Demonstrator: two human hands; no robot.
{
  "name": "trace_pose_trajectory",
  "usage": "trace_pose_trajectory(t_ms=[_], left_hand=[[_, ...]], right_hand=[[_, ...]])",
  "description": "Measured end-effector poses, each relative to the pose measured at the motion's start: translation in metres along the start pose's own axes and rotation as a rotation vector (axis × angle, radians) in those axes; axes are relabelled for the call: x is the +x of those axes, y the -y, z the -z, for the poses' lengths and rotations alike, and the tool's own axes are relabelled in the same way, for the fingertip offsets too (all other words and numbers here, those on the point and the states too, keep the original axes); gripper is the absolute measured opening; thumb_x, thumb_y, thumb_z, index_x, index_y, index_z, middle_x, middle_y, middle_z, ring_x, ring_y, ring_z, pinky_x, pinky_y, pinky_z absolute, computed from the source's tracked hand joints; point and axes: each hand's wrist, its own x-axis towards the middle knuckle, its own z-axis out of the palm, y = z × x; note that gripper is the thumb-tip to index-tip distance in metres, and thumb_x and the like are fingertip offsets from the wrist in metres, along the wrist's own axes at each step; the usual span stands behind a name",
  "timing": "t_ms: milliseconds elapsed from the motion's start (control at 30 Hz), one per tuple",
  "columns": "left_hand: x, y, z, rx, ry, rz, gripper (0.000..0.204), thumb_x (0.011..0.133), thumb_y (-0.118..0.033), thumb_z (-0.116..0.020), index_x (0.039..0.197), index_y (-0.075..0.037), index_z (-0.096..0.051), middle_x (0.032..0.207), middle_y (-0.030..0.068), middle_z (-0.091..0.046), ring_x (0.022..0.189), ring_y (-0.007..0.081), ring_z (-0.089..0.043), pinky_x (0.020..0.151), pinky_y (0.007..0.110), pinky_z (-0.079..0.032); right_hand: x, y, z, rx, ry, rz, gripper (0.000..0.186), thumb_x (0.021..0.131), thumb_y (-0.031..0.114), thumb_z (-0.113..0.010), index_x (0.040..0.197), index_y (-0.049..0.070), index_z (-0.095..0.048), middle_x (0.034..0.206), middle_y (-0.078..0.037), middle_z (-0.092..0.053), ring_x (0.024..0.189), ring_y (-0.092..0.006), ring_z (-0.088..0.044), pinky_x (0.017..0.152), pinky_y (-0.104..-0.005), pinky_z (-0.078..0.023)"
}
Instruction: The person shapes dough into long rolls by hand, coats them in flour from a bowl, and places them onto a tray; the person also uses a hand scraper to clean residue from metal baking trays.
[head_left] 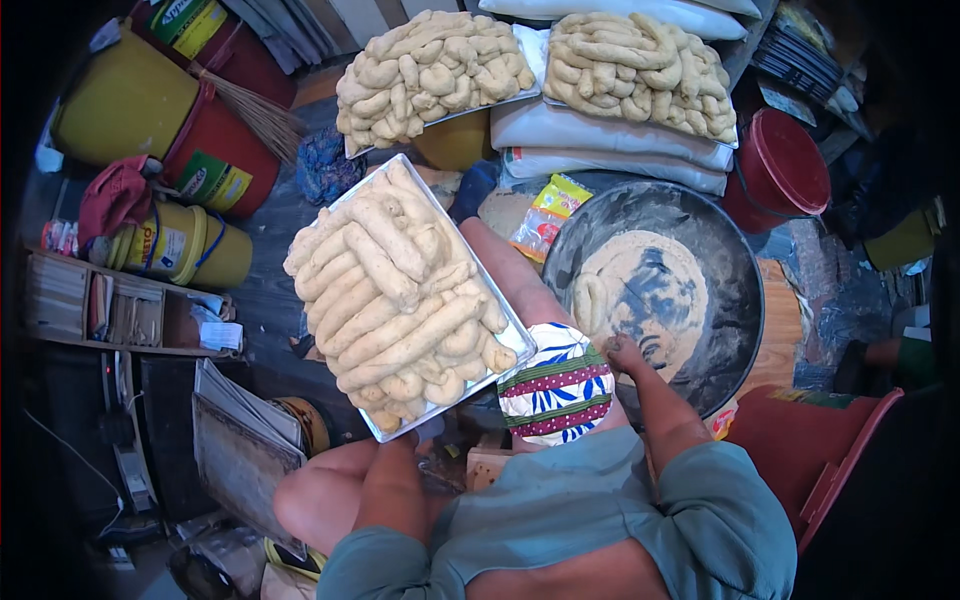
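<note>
A white rectangular tray (478, 262) lies over my lap, piled with thick rolls of pale dough (395, 320). My left forearm runs up to the tray's near edge; the hand and its fingers are hidden beneath it. At the left side of a wide black basin (735, 370), my right hand (622, 352) has its fingers curled in; whether anything is inside them does not show. Just beyond that hand, a looped piece of dough (590, 302) lies in the basin on a layer of pale flour (660, 255).
Two more trays of dough rolls (435, 75) (640, 75) stand at the back, one on stacked white sacks (610, 135). A yellow packet (550, 212) lies beside the basin. Red buckets (785, 165) (815, 440) flank it. More buckets (220, 150) and a wooden rack (140, 305) are at left.
</note>
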Motion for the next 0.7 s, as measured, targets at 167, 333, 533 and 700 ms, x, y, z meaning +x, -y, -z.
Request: trace_pose_trajectory(t_ms=[167,333,533,700], left_hand=[[0.0,-0.005,0.007,-0.003,-0.002,-0.013,0.04,0.087,-0.028,-0.049,0.117,-0.006,-0.064,0.127,0.0141,-0.058,0.116,0.0295,-0.057,0.097,0.043,-0.044],[-0.001,-0.003,0.006,0.0,0.001,-0.021,0.04,0.087,-0.028,-0.049,0.117,-0.006,-0.063,0.127,0.0141,-0.059,0.116,0.0297,-0.057,0.097,0.043,-0.045],[-0.005,0.002,0.005,0.009,0.008,-0.011,0.039,0.087,-0.028,-0.049,0.117,-0.006,-0.063,0.126,0.0141,-0.059,0.116,0.0299,-0.057,0.096,0.043,-0.045],[-0.004,-0.001,0.006,0.014,0.013,-0.029,0.039,0.088,-0.028,-0.049,0.117,-0.007,-0.063,0.126,0.0141,-0.059,0.115,0.0302,-0.057,0.096,0.043,-0.045]], right_hand=[[0.003,-0.019,-0.004,-0.042,-0.006,0.013,0.043,0.07,0.023,-0.065,0.108,0.003,-0.064,0.116,-0.022,-0.058,0.113,-0.0366,-0.052,0.097,-0.0399,-0.043],[0.003,-0.02,-0.006,-0.009,-0.015,0.007,0.043,0.071,0.022,-0.064,0.109,0.003,-0.064,0.119,-0.02,-0.057,0.116,-0.0367,-0.05,0.099,-0.0394,-0.042],[-0.005,0.012,0.005,-0.063,0.106,-0.008,0.047,0.071,0.021,-0.064,0.115,0.005,-0.063,0.132,-0.026,-0.048,0.126,-0.0386,-0.043,0.106,-0.0386,-0.036],[-0.012,0.006,0.008,-0.102,0.079,0.087,0.037,0.073,0.022,-0.064,0.106,0.007,-0.066,0.119,-0.015,-0.06,0.124,-0.0397,-0.041,0.105,-0.0431,-0.036]])
